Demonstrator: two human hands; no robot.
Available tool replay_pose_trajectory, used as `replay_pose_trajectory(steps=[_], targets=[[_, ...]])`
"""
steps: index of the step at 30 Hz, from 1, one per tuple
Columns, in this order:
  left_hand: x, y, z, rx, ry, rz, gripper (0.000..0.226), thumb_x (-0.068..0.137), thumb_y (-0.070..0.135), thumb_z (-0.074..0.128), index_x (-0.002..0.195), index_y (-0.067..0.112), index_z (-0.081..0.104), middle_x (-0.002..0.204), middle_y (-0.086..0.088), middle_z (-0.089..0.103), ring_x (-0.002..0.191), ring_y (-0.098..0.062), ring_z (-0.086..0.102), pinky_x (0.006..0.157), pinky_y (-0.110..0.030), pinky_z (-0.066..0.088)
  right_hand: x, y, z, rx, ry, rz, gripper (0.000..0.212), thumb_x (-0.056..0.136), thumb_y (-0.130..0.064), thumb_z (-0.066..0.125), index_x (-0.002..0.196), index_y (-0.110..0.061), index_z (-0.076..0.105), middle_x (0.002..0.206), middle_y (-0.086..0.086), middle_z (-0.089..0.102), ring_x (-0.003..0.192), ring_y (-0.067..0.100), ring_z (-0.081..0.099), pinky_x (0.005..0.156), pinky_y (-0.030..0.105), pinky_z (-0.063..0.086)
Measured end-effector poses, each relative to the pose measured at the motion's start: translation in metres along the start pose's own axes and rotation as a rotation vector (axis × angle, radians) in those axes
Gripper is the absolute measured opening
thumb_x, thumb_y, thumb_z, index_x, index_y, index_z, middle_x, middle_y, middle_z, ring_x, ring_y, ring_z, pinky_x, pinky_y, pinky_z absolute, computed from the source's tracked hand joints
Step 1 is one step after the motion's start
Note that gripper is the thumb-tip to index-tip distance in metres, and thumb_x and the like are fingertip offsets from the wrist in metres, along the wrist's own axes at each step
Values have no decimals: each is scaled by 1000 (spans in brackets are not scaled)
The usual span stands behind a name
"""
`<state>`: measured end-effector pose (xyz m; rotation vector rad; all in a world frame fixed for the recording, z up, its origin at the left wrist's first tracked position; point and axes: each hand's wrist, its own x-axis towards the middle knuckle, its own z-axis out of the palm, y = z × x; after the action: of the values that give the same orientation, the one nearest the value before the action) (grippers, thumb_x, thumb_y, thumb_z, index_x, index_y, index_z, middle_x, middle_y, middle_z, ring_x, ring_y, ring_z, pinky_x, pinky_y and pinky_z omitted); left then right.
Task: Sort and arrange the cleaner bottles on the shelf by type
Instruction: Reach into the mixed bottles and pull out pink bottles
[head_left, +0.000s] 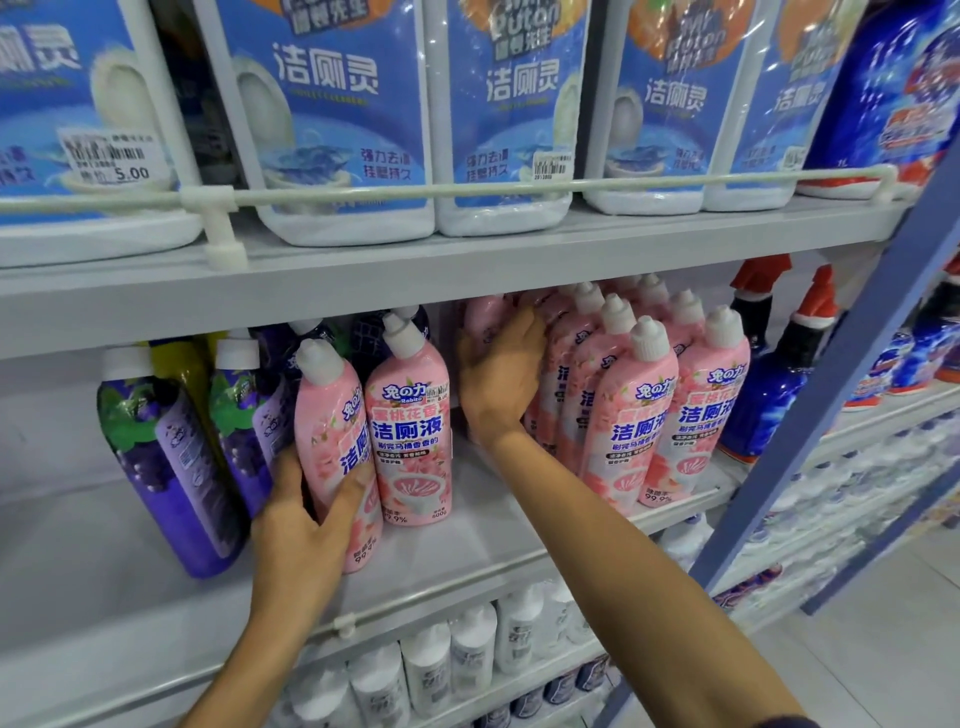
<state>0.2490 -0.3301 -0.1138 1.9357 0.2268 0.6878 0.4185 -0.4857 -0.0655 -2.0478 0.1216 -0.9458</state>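
Observation:
On the middle shelf (467, 525) my left hand (306, 514) grips a pink cleaner bottle (332, 431) low on its body; the bottle leans left. A second pink bottle (410, 431) stands upright just right of it. My right hand (498, 374) reaches deeper into the shelf, fingers against the left side of a packed group of pink bottles (639, 410); its fingertips are hidden behind them. Purple grape-label bottles (166, 457) lean at the left, with dark bottles behind them.
Large blue-label toilet cleaner jugs (332, 114) fill the upper shelf behind a white rail (415, 189). Blue spray bottles with red triggers (769, 374) stand right of the pink group. White bottles (447, 660) fill the shelf below. A blue upright post (831, 364) frames the right side.

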Motion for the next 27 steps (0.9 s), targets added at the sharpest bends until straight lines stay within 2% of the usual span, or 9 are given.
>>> replay_pose_trajectory(steps=[5, 7, 10, 14, 18, 20, 22, 24, 27], targets=[[-1, 2, 0, -9, -11, 3, 34, 89, 31, 74, 113, 16, 57, 100, 0, 72, 84, -16, 65, 75, -29, 46, 9, -3, 9, 3, -50, -24, 74, 84, -33, 79, 138, 4, 43, 128, 22, 52, 119, 38, 50, 104, 45, 44], [-1, 4, -1, -1, -5, 7, 32, 88, 34, 74, 111, 20, 56, 98, 2, 72, 83, -8, 65, 71, -26, 47, 7, 1, 12, 3, -35, -45, 66, 87, -29, 75, 135, 5, 46, 125, 22, 54, 116, 38, 51, 101, 46, 45], [-2, 4, -2, 18, 2, 10, 29, 88, 32, 74, 108, 25, 55, 96, 5, 71, 81, 7, 61, 68, -13, 45, 6, 9, 9, 13, -26, -96, 56, 87, -23, 73, 128, 8, 50, 120, 23, 55, 111, 40, 53, 97, 46, 44], [0, -1, -1, 15, 9, 0, 35, 87, 32, 75, 114, 19, 57, 102, 1, 74, 87, -16, 68, 75, -30, 50, 2, 17, -12, 65, -147, -173, 64, 83, -19, 76, 136, 4, 48, 128, 20, 55, 118, 35, 53, 103, 45, 45], [-1, 1, 0, 1, 10, 4, 33, 89, 29, 75, 115, 21, 57, 105, 3, 73, 90, -12, 67, 76, -28, 49, -3, 27, -37, 235, -365, -174, 76, 83, -31, 78, 148, -11, 44, 139, 8, 57, 129, 24, 56, 110, 45, 46], [-2, 1, -1, -10, 6, -3, 34, 89, 32, 74, 116, 22, 56, 106, 4, 73, 92, -10, 68, 79, -30, 52, -11, 30, -46, 322, -411, -124, 80, 85, -34, 78, 153, -17, 39, 147, -2, 53, 136, 13, 51, 116, 36, 42], [-3, 2, -2, -15, -3, -16, 38, 87, 38, 72, 117, 22, 55, 107, 4, 73, 94, -11, 68, 82, -35, 55, -21, 31, -51, 364, -382, -23, 83, 84, -39, 82, 152, -18, 38, 146, -6, 52, 133, 6, 50, 115, 29, 41], [-4, 3, -2, -12, -3, -19, 45, 84, 45, 70, 119, 21, 55, 108, 2, 74, 95, -15, 69, 83, -36, 56, -27, 33, -53, 365, -332, 26, 75, 83, -44, 82, 144, -19, 46, 137, -3, 58, 124, 9, 58, 109, 34, 49], [-4, 3, -2, -1, -7, -17, 48, 85, 46, 69, 122, 19, 55, 110, 1, 74, 97, -19, 70, 82, -35, 55, -25, 38, -57, 445, -429, 15, 60, 94, -29, 74, 145, -14, 45, 132, -2, 63, 118, 5, 63, 103, 32, 54]])
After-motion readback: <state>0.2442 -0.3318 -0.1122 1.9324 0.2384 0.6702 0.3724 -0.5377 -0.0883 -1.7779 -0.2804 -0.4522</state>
